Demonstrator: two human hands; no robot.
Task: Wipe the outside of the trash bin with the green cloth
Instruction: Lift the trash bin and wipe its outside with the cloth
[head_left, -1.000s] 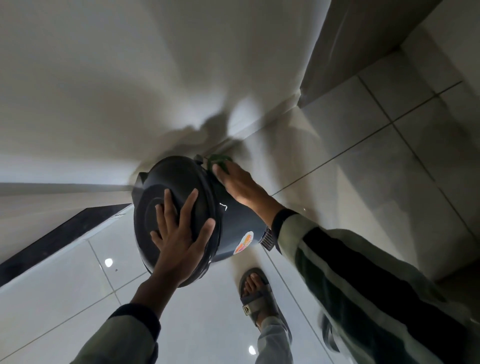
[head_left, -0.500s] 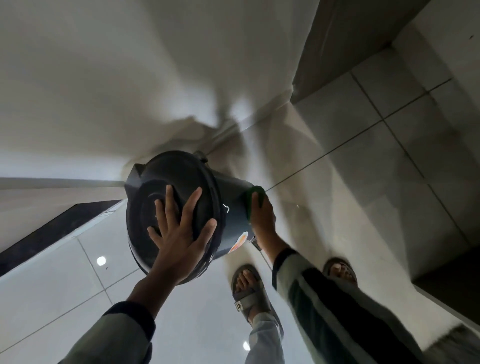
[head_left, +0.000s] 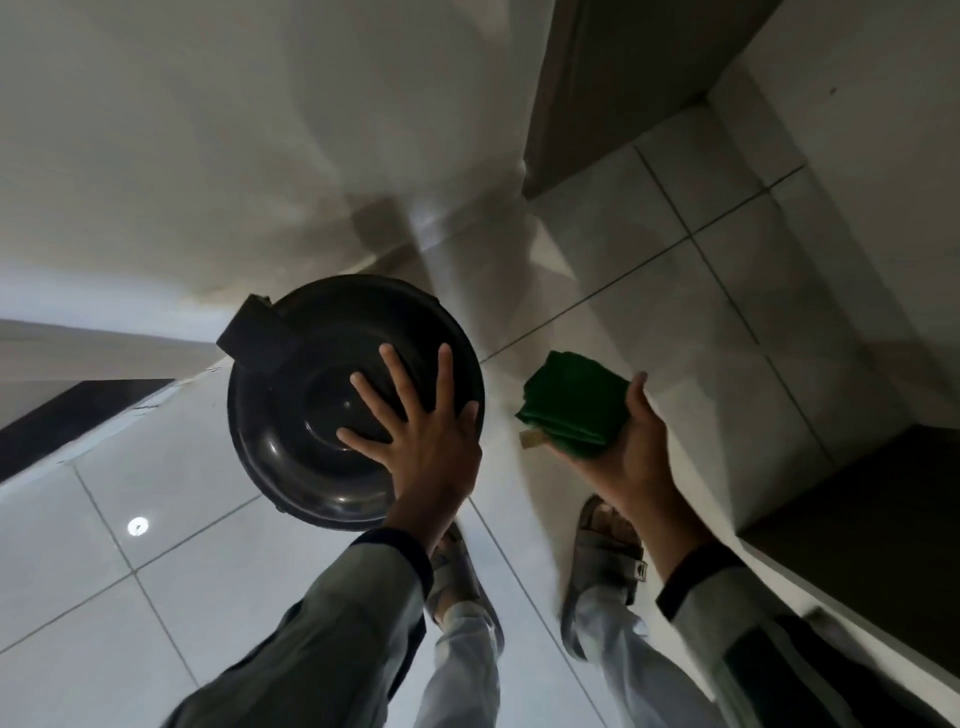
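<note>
A dark round trash bin (head_left: 311, 415) stands on the tiled floor near the wall, seen from above with its lid shut. My left hand (head_left: 421, 431) lies flat on the lid with fingers spread. To the right of the bin, apart from it, my right hand (head_left: 618, 447) is raised palm up. It holds a folded green cloth (head_left: 571, 400). The bin's side wall is hidden under the lid.
A white wall (head_left: 260, 156) runs behind the bin. A dark doorway or panel (head_left: 597, 78) is at the top right, and a dark ledge (head_left: 883, 519) at the right edge. My sandalled feet (head_left: 608, 551) stand on glossy white floor tiles (head_left: 104, 571) just below the bin.
My right hand has come off the bin's side with the green cloth and moved to the right, turned palm up. The view is more directly over the lid. My left hand stays on the lid.
</note>
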